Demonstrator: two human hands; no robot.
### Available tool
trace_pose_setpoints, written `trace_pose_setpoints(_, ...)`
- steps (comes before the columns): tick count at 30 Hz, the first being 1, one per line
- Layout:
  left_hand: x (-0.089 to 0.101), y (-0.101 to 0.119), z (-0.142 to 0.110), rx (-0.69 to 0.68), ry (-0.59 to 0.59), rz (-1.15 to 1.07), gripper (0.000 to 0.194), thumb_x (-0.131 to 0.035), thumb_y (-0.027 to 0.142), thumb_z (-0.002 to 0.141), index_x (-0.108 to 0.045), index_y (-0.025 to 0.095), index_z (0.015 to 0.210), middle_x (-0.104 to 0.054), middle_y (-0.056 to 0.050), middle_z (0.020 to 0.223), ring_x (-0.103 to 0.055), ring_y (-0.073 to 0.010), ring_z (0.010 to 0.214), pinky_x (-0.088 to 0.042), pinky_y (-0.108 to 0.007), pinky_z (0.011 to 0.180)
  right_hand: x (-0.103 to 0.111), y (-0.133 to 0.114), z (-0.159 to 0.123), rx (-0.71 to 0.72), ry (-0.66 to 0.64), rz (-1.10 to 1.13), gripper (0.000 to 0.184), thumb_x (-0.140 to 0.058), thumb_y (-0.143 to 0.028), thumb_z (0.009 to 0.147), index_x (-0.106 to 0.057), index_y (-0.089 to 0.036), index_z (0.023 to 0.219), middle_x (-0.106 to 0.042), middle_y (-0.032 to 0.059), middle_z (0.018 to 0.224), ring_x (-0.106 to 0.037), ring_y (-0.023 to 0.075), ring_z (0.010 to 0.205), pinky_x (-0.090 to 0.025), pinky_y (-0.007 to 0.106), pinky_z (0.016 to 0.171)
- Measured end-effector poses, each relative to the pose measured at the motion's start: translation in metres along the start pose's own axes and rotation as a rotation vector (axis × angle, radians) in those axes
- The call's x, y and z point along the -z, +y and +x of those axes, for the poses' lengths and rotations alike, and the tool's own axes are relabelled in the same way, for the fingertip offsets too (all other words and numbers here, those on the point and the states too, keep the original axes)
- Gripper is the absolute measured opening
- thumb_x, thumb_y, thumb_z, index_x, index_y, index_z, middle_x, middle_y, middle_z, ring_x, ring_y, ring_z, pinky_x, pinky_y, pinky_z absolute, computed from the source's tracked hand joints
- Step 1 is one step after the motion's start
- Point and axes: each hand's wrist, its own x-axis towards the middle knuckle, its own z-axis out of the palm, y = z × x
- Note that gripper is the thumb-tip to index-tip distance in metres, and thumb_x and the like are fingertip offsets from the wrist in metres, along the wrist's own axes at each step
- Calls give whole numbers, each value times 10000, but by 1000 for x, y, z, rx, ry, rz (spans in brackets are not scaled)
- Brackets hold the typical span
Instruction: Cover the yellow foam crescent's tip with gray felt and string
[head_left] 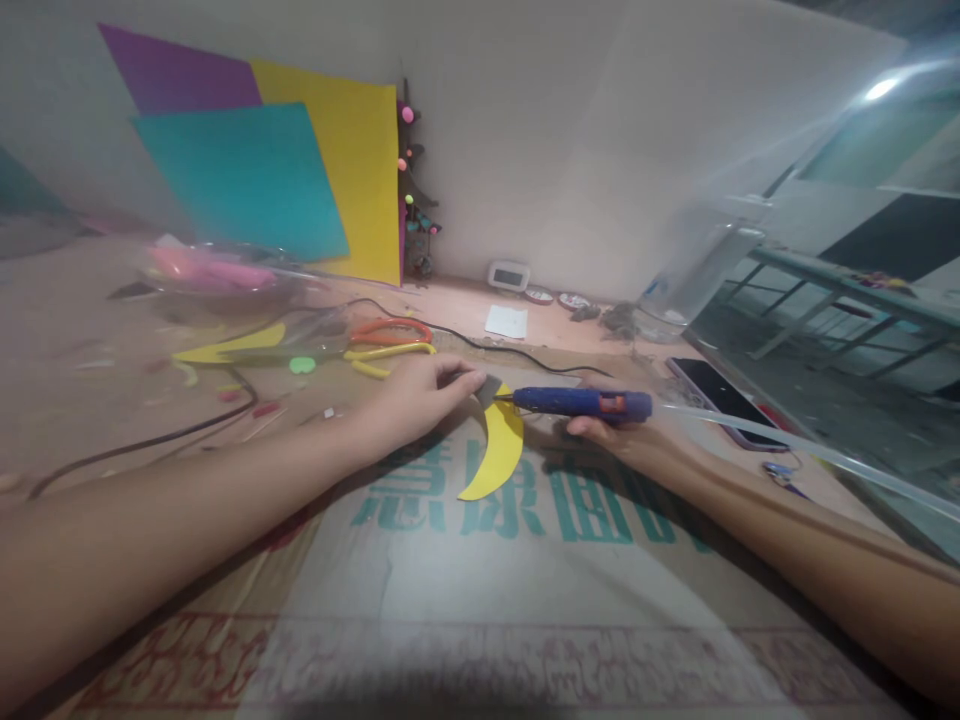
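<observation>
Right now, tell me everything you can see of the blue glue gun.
The blue glue gun has a slim body that looks like plastic, an orange-red part near its rear and a thin dark nozzle. A translucent rod, seemingly glue, trails from its back toward the right. The right hand holds it roughly level, nozzle pointing left to the top of the yellow crescent; whether the tip touches is unclear.

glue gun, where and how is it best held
By the blue body of the glue gun, probably from the right, as the right hand does: its thin nozzle points left at the crescent, so gripping behind should keep fingers off it.
</observation>
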Motion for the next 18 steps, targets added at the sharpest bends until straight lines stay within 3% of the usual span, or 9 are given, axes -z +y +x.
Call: trace_pose_setpoints(18, 0, -1, 0, -3, -1, 6, 383, -489, 491, 888, -709, 179, 919, -664, -7, 680, -539, -139, 564, -353, -228, 495, 2, -6, -1, -51, -28, -15, 391, -604, -631, 709, -485, -262, 659, -516, 31, 630, -509, 226, 596, -430, 390, 561)
